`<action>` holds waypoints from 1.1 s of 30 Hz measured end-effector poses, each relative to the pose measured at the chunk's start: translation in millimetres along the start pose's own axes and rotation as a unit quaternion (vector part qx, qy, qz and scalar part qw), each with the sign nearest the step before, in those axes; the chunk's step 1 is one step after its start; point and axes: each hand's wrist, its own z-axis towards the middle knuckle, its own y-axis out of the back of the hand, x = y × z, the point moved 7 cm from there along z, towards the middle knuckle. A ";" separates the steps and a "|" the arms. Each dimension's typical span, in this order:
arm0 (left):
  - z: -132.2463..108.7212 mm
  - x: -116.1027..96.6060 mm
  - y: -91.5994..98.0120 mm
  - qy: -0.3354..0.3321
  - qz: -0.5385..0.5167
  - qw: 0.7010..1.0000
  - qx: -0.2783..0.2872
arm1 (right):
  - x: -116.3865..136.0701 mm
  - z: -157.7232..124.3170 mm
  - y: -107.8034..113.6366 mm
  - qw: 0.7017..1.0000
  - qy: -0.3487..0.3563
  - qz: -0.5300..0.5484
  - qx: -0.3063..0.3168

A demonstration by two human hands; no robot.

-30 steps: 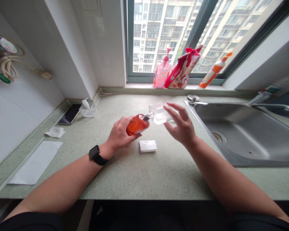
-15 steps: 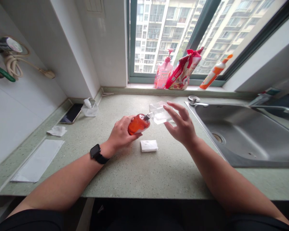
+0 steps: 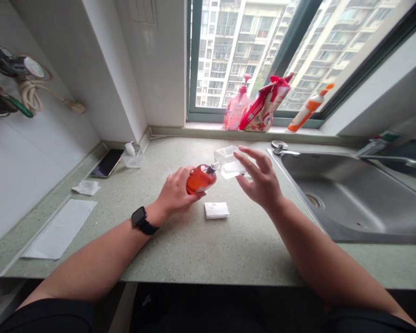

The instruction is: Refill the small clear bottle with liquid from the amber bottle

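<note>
My left hand (image 3: 175,192) grips a small bottle of orange liquid (image 3: 200,179), tipped on its side with its neck pointing right. The neck meets the mouth of a clear empty bottle (image 3: 229,163), which my right hand (image 3: 261,180) holds with curled fingers. Both bottles hover just above the speckled green counter (image 3: 208,240). A folded white pad (image 3: 217,210) lies on the counter right below them. A black watch sits on my left wrist.
A steel sink (image 3: 353,199) with a tap lies to the right. On the sill stand a pink pump bottle (image 3: 236,108), a red pouch (image 3: 265,106) and an orange-capped bottle (image 3: 307,111). At left: a phone (image 3: 106,163), a small clear container (image 3: 132,156), tissue (image 3: 86,187), a white sheet (image 3: 60,230).
The view has shifted slightly, so everything sits a little to the right. Both hands and the two bottles keep the same pose, neck to mouth.
</note>
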 end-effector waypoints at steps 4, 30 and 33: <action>-0.1 -0.7 1.2 -0.003 0.003 1.000 0.002 | 1.7 2.4 0.5 1.000 0.005 0.001 0.000; 0.1 2.9 2.3 -0.010 0.022 1.000 0.007 | 6.7 20.4 3.3 0.998 0.043 -0.023 0.039; 0.7 2.8 2.7 -0.011 0.022 1.000 0.010 | 7.5 21.6 3.0 0.998 0.043 -0.026 0.042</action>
